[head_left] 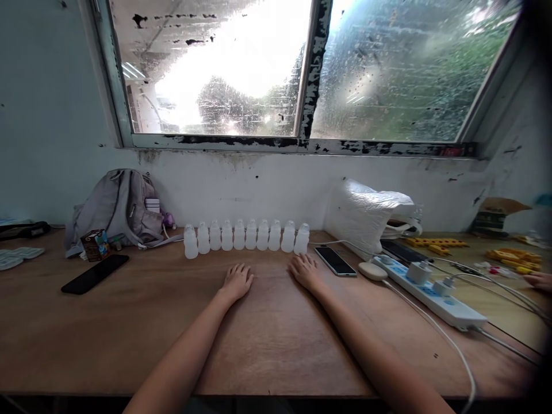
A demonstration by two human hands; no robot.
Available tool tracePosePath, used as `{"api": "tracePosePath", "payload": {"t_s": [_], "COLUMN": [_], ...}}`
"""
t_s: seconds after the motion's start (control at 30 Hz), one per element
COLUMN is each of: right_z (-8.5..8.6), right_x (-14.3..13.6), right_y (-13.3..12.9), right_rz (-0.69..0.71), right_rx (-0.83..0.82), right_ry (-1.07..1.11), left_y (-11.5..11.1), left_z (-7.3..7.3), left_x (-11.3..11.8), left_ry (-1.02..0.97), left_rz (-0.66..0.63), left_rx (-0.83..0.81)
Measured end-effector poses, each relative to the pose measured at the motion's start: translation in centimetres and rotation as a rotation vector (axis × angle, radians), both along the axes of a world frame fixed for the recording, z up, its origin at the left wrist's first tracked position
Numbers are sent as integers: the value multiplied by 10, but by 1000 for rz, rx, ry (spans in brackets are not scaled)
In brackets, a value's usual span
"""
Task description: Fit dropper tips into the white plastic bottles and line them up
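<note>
Several frosted white bottles (250, 234) stand upright in a row on the wooden table (276, 345), near the wall. My left hand (237, 282) rests flat on the tabletop in front of the row, holding nothing. At the row's right end, my right hand (304, 270) lies palm down with its fingers spread, close to the last bottle (302, 238); whether they touch is unclear. Just right of that hand is a phone (335, 261) with a dark screen.
A grey backpack (118, 207), small box (95, 245) and black phone (95, 274) are at left. Rightward are a white bag (362, 215), round white device (372, 271), power strip (448, 305) with cables and yellow parts (513, 259). Another person's hand (539, 280) shows at the right edge.
</note>
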State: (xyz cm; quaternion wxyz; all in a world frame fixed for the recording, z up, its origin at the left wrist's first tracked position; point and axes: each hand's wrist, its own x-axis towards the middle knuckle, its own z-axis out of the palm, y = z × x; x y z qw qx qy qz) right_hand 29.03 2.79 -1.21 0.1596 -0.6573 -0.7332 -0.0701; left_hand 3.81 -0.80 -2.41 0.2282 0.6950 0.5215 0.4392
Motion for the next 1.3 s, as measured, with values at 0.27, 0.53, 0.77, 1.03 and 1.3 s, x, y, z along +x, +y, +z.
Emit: {"api": "tracePosePath", "payload": {"t_s": [0.27, 0.53, 0.77, 1.03, 1.3], "right_z": [-2, 4, 1, 0, -4], "right_x": [44, 21, -23, -32, -33], "right_y": [12, 2, -21, -24, -24], "right_rz": [-501, -187, 272, 386, 386], "right_rx": [-85, 54, -56, -143, -89], "right_ry": [92, 87, 103, 142, 130], "left_y": [2, 2, -2, 14, 39], "left_z": [-2, -2, 6, 37, 12], "left_x": [-2, -2, -1, -69, -159], "left_ry": [-28, -54, -93, -403, -609], "left_rz": [-23, -25, -56, 516, 632], "left_rx": [-1, -12, 9, 366, 70]}}
